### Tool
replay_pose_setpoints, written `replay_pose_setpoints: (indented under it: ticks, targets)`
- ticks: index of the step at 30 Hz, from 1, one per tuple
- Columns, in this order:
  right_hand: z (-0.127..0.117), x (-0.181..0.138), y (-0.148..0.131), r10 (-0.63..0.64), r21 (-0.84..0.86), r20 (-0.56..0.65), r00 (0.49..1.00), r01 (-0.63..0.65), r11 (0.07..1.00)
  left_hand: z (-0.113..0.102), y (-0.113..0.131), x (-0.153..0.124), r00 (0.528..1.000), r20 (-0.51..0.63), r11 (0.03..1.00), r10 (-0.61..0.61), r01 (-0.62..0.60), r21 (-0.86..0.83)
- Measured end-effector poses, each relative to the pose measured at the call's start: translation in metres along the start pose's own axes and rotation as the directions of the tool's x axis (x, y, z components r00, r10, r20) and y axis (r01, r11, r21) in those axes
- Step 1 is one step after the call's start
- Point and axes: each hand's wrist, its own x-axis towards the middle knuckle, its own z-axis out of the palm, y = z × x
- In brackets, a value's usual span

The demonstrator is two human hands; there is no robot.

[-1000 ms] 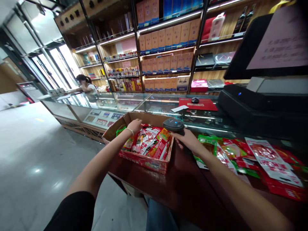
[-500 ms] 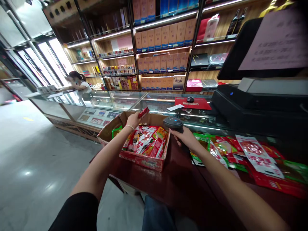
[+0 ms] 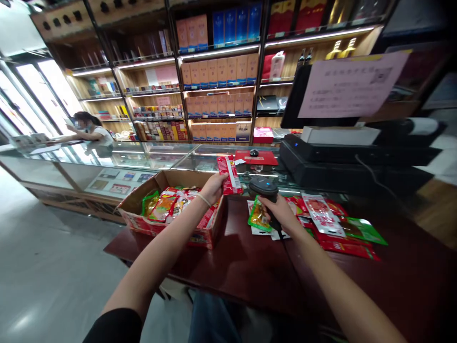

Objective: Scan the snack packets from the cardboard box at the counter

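Observation:
My left hand pinches a red snack packet by its left edge, with a white barcode strip facing me. The packet is held up just beyond the right side of an open cardboard box full of red, white and green snack packets. In my right hand is a black barcode scanner with a lit blue light, its head close to the right of the packet. Its cable runs down over the dark red table. Beneath and beside the scanner lie more snack packets.
Past the table runs a glass display counter, bearing a red mat and a mouse. A black register with a paper-covered screen stands at right. Another person leans on the counter at far left.
My left hand has moved right, out from over the box, and the packet is turned with its printed back toward me. The scanner stays in my right hand. My view has swung right.

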Motion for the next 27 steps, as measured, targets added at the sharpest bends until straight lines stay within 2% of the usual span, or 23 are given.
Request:
replay_pose_setpoints:
  ticks: [5,9,14,17,21,27]
  targets:
    - [-0.046,-0.012,0.018,0.005,0.057,-0.113,0.994,0.002,0.998,0.056,-0.048,-0.006,0.997,-0.039,0.98,0.059,-0.066,-0.187]
    - [-0.076,-0.018,0.031,-0.002,0.075,-0.178,0.984,0.016,0.997,0.073,-0.102,0.004,0.986,-0.126,0.949,0.107,-0.139,-0.282]
    - [-0.102,-0.022,0.045,-0.002,0.047,-0.182,0.983,0.01,0.999,0.057,-0.177,0.025,0.953,-0.258,0.922,0.159,-0.237,-0.305]
    - [-0.106,-0.024,0.053,0.037,0.035,-0.134,0.99,-0.032,0.999,0.039,-0.206,0.035,0.94,-0.296,0.92,0.167,-0.256,-0.296]
    - [-0.102,-0.029,0.067,0.084,-0.004,-0.058,0.995,-0.084,0.996,0.025,-0.217,0.042,0.935,-0.281,0.932,0.214,-0.282,-0.228]
    - [-0.097,-0.032,0.08,0.138,-0.088,-0.06,0.989,-0.143,0.986,0.023,-0.217,0.044,0.925,-0.309,0.948,0.221,-0.278,-0.153]
